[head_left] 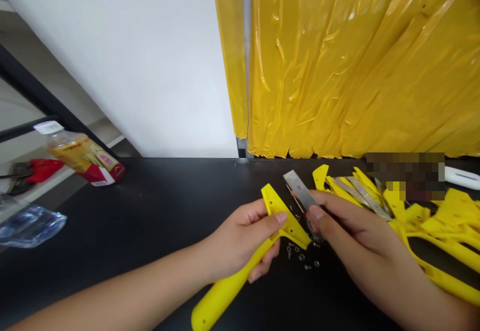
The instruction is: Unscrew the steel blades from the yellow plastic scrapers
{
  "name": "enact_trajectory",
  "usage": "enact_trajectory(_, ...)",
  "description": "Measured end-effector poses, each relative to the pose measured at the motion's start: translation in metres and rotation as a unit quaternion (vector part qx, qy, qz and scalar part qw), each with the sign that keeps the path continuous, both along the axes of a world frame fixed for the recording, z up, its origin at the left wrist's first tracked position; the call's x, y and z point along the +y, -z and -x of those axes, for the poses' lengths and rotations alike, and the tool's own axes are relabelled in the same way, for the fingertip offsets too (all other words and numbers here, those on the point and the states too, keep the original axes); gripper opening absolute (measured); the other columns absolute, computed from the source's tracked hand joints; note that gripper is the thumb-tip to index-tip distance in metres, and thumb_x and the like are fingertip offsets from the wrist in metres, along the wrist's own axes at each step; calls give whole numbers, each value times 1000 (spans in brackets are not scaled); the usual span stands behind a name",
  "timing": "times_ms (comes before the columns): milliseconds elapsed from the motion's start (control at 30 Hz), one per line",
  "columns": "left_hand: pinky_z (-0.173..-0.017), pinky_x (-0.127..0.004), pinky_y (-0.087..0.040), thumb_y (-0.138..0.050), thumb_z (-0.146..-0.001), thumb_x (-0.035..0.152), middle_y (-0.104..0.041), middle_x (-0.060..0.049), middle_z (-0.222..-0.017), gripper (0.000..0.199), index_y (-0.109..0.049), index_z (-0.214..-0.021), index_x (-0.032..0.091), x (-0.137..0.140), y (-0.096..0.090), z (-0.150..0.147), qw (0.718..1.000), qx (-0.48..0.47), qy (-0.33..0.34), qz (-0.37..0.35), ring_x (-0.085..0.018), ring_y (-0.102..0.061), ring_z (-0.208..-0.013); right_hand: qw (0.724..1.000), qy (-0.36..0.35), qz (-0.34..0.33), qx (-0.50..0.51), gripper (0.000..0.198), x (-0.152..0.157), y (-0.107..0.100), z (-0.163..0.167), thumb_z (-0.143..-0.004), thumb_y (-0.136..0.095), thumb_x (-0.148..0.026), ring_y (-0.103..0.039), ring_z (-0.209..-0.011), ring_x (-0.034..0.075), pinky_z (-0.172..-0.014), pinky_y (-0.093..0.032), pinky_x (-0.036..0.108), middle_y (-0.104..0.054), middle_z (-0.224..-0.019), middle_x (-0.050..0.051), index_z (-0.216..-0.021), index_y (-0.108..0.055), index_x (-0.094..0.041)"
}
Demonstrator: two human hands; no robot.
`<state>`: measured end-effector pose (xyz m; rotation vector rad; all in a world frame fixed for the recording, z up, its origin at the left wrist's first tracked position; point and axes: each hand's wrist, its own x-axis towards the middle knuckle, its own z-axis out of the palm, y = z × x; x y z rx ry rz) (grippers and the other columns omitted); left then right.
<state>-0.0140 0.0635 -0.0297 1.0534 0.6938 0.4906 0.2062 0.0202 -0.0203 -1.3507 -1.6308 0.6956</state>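
My left hand (258,238) is closed around the neck of a yellow scraper handle (221,296), thumb lying on its wide head with small holes. The handle slants from the lower left up towards the middle. In my right hand (345,226), a flat grey metal blade (299,188) is pinched between thumb and fingers. It points up and left, close to the handle's head but apart from it. A thin strip with a red spot shows beneath the blade; I cannot make out what it is. Small loose screws and nuts (300,257) lie on the black table (150,221) below.
A pile of yellow scraper parts (442,221) with metal blades lies at the right, partly behind my right forearm. At the left stand a drink bottle (86,156), tilted in view, and a clear plastic item (33,223). Yellow plastic curtain strips (337,71) hang behind the table.
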Motion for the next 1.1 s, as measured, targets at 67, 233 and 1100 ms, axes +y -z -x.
enact_trajectory(67, -33, -14, -38, -61, -108, 53, -58, 8, -55, 30, -56, -110, 24, 0, 0, 0, 1000, 3, -3, -2, -9, -48, -34, 1000, 8, 12, 21, 29, -1, 1, 2, -103, -64, -44, -73, -77, 18, -67, -60, 26, -75, -86, -1, -127, -71, -32)
enact_trajectory(233, -33, -14, -39, -61, -107, 53, -58, 7, -55, 30, -58, -107, 23, 0, -3, -1, 1000, 15, 4, -2, -9, -48, -35, 998, 19, 15, 54, 15, -1, 2, 2, -98, -68, -42, -74, -77, 19, -67, -59, 27, -73, -83, 0, -105, -68, -28)
enact_trajectory(1100, -42, -15, -46, -63, -106, 57, -67, 0, -82, 36, -58, -112, 22, -11, -23, -2, 997, 45, 58, 5, -6, -55, -46, 995, -75, 61, 4, 20, -2, -7, 6, -103, -62, -41, -66, -72, 17, -62, -52, 28, -72, -77, -1, -94, -75, -29)
